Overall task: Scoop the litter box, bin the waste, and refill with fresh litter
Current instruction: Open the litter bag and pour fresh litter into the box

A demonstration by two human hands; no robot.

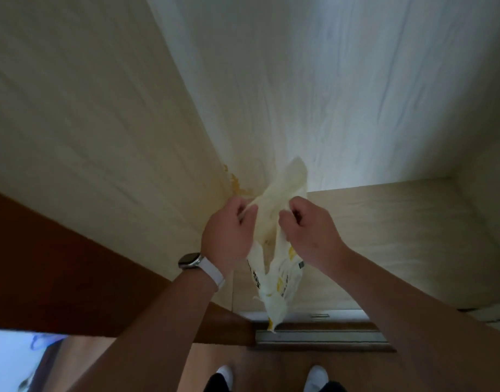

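A thin white plastic bag [274, 244] with yellow and black print hangs in front of me at chest height. My left hand [229, 233], with a white-strapped watch on the wrist, pinches the bag's left top edge. My right hand [305, 230] pinches the right top edge, so the mouth of the bag is held between the two hands. The bag's lower end dangles limp toward the floor. No litter box, scoop or litter is in view.
A pale wood-grain wall [328, 80] rises straight ahead, with a dark brown door or panel [45, 264] at the left. A metal door threshold [319, 335] lies on the wooden floor just ahead of my white-socked feet [316, 374]. A bright patch shows at the bottom left.
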